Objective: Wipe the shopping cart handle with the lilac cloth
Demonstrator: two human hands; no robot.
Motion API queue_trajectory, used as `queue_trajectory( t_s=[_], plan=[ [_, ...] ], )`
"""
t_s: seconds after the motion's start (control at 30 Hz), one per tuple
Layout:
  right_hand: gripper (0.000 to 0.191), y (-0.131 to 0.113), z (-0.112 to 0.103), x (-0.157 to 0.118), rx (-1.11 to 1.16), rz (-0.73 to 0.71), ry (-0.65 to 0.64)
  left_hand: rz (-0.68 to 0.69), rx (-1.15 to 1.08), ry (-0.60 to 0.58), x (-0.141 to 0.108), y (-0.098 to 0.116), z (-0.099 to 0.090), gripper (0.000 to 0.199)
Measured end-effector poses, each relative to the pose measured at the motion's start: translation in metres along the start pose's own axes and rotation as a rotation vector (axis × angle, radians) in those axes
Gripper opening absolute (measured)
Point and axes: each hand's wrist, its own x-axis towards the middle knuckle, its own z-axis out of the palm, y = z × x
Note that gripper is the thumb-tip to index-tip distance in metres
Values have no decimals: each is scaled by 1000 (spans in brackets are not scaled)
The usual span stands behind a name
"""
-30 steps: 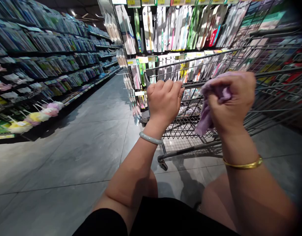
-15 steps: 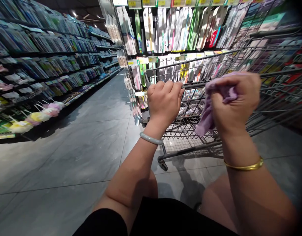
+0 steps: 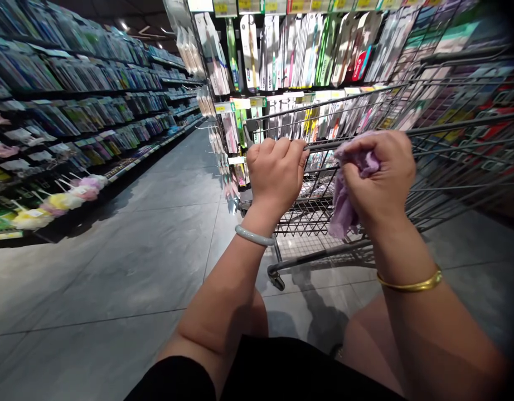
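Observation:
A dark wire shopping cart (image 3: 307, 214) stands right in front of me, side-on. My left hand (image 3: 277, 170) is closed around its upper rail, knuckles up, with a pale bangle on the wrist. Bunched in my right hand (image 3: 380, 181) is a purple cloth (image 3: 343, 209), wrapped over the same rail a little farther right. One end of the cloth hangs down beside the basket's wire side. A gold bangle sits on my right wrist. The rail under the cloth is hidden.
Behind the cart rises a rack of packaged toothbrushes (image 3: 290, 53). Long shelves of packaged goods (image 3: 93, 72) line the left side, with puffy bath sponges (image 3: 60, 203) low down. Grey tiled floor (image 3: 156, 250) runs between. A cart wheel (image 3: 276, 278) rests near my knees.
My right hand has slid left along the rail with the purple cloth, closer to my left hand. The left hand keeps its place on the rail.

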Motion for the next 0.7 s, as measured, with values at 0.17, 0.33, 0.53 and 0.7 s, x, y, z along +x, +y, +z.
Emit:
queue_trajectory(
  t_s=[0.17, 0.33, 0.53, 0.7],
  plan=[
    [24, -1, -1, 0, -38, 6, 4, -2, -3, -20, -1, 3, -2, 37],
    [18, 2, 0, 2, -72, 79, -236, -8, -11, -26, 1, 3, -1, 37],
    [18, 0, -2, 2, -39, 31, -218, 3, 6, 5, 0, 1, 0, 35],
    [23, -6, -7, 3, -14, -14, 122, 1, -2, -11, 0, 4, -1, 36]
  ],
)
